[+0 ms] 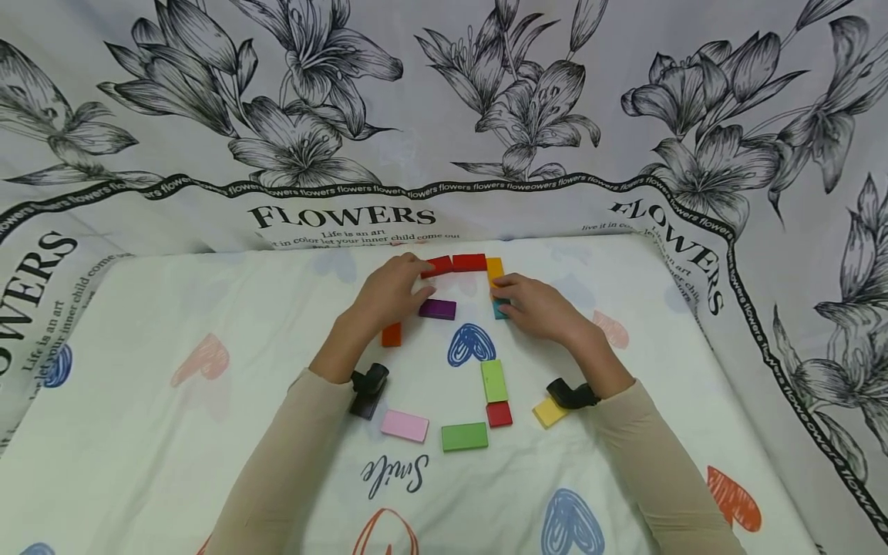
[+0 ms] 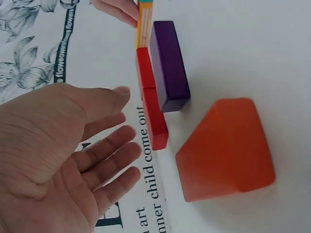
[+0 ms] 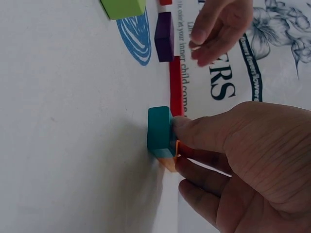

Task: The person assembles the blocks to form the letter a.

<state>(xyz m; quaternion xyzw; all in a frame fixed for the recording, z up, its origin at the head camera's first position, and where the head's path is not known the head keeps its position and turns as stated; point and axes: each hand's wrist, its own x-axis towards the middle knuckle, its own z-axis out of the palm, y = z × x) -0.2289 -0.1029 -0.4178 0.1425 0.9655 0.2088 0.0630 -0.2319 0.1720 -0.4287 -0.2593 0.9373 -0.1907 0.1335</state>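
My left hand point(image 1: 390, 293) hovers beside the left end of a row of two red blocks point(image 1: 469, 263), thumb and fingers apart and nothing between them. Close to it are a purple block point(image 2: 170, 68) and an orange block point(image 2: 228, 150). With thumb and fingers my right hand point(image 1: 537, 308) pinches a teal block point(image 3: 160, 131) on the cloth. The teal block stands end to end with a yellow-orange block point(image 1: 494, 267), which meets the red row at its right end. The right fingers partly cover both.
Nearer me lie a light green block point(image 1: 494, 381), a small red block point(image 1: 499, 415), a green block point(image 1: 465, 437) and a pink block point(image 1: 405, 425). A dark block point(image 1: 365, 405) and a yellow block point(image 1: 549, 413) lie under the wrist cameras. A printed cloth point(image 1: 264, 432) covers the table.
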